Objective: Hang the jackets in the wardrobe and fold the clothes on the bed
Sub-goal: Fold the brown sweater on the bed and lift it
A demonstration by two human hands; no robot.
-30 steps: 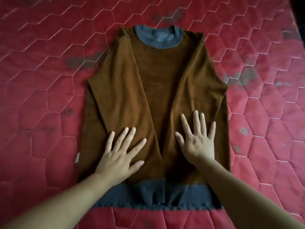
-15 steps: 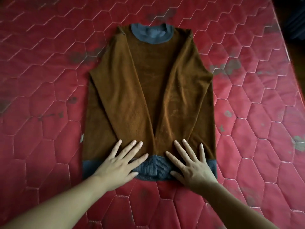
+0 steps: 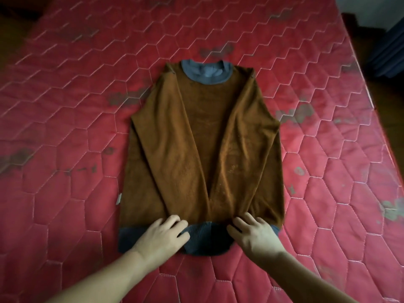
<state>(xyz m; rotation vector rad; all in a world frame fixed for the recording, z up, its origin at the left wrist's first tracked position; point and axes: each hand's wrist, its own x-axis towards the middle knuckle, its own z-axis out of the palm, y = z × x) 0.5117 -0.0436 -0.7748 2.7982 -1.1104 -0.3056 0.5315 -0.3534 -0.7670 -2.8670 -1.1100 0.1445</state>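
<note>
Brown sweater point(image 3: 203, 149) lay flat midway across the red quilted mattress point(image 3: 65, 127), sleeves folded inward over the chest, grey collar point(image 3: 205, 73) toward the far edge. Left hand point(image 3: 161, 236) and right hand point(image 3: 255, 236) sat apart on the grey ribbed hem point(image 3: 205, 239) at the near end. Fingers of both were curled, each gripping bunched fabric there.

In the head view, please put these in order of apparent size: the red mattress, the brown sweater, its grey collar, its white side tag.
Largest to smallest:
red mattress
brown sweater
grey collar
white side tag
No two look alike.
</note>
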